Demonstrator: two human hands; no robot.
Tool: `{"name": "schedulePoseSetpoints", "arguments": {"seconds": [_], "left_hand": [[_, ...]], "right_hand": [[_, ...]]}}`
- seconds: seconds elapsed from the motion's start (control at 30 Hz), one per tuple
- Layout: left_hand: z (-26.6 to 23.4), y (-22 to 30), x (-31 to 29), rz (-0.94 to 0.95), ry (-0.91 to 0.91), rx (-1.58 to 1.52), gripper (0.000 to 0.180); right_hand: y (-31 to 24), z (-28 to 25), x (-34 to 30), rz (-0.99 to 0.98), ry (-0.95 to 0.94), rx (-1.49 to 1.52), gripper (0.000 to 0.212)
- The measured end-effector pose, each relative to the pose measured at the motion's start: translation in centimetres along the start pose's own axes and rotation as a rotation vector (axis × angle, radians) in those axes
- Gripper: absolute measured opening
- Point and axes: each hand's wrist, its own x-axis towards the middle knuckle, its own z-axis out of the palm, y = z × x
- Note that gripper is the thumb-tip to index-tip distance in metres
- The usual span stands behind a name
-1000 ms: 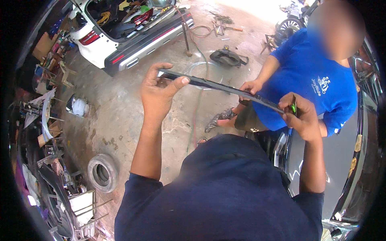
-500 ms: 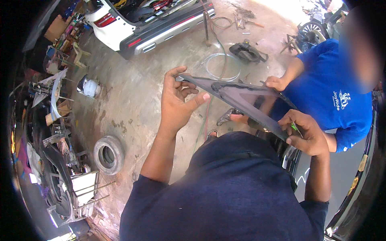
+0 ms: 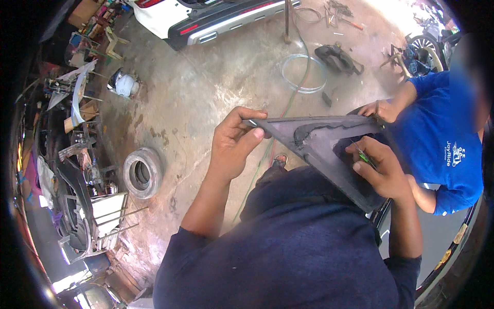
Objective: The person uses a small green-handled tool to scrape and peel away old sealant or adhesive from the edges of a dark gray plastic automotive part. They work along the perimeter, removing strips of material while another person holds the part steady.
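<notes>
Triangular panel (image 3: 327,147), tip in left grip (image 3: 231,147), seemingly pinched

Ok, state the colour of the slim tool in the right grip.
The slim tool shows bright green where visible, best in the head view.

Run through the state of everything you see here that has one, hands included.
Left hand: closed on the panel's pointed end
Right hand: fingers closed on the green tool
Green tool: held over the panel
Panel: held up, tapering toward the left hand
Co-worker's hand: at the panel's far corner
Tyre: lying on its side
Wire: coiled on the floor
Hose: trailing across the floor
</notes>
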Motion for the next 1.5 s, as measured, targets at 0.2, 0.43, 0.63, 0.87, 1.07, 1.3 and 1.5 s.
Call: {"name": "schedulePoseSetpoints", "arguments": {"seconds": [0.2,0.43,0.63,0.87,1.07,1.3,1.5], "left_hand": [[-1.0,0.7,-0.6,-0.013,-0.03,0.129,0.023],[-1.4,2.9,2.0,-0.325,-0.114,0.352,0.021],[-2.2,4.6,6.0,-0.57,-0.371,0.271,0.034],[-1.0,4.0,11.9,-0.795,-0.879,0.374,0.091],[1.7,2.8,12.7,-0.279,-1.133,0.718,0.123],[1.5,2.4,13.0,-0.125,-1.095,0.81,0.102],[1.2,2.7,13.2,-0.43,-0.964,0.597,0.074]], "right_hand": [[0.2,1.5,0.5,0.025,0.067,-0.044,0.033],[1.2,3.1,0.5,0.027,0.185,-0.091,0.033],[1.6,3.5,-0.6,0.157,0.244,-0.077,0.032],[1.2,6.5,-2.2,0.235,0.457,0.059,0.038],[-0.5,7.5,-2.4,0.162,0.412,-0.098,0.028],[-3.4,9.2,-0.4,0.079,0.355,-0.176,0.031],[-4.6,9.2,1.5,0.0,0.287,-0.212,0.031]]}}
